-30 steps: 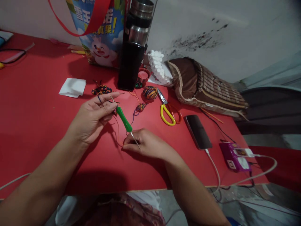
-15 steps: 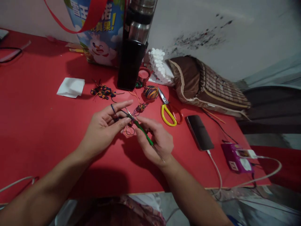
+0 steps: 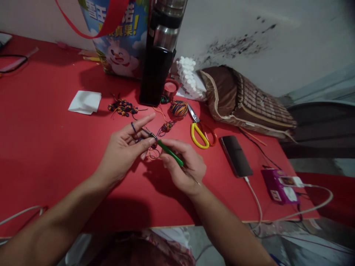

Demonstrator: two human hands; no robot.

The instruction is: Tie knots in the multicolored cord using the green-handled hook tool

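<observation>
My right hand [image 3: 184, 162] grips a crochet hook [image 3: 171, 152] by its green handle, the bare metal end sticking out behind towards my wrist. Dark loops sit along the hook's front shaft. With thumb and fingers my left hand [image 3: 129, 144] pinches a small piece of dark crochet work [image 3: 154, 143] at the hook's tip. Dark yarn is wound round its raised index finger. Loose orange and dark strands hang below the work. Beyond the hands lie a small yarn bundle [image 3: 167, 126], a multicoloured yarn ball [image 3: 179, 109] and a cluster of knotted pieces [image 3: 122, 107].
On the red table [image 3: 41, 147] lie yellow-handled scissors [image 3: 198, 129], a charging phone [image 3: 235, 156], a purple box [image 3: 280, 186] and folded white paper [image 3: 85, 102]. A black phone [image 3: 155, 77] leans on a steel flask [image 3: 165, 33] beside a printed bag [image 3: 119, 48]. A brown cushion [image 3: 246, 96] rests against the wall.
The crochet hook's handle has swung slightly right and down with my right hand. My left index finger points a little higher. The whole view has shifted slightly.
</observation>
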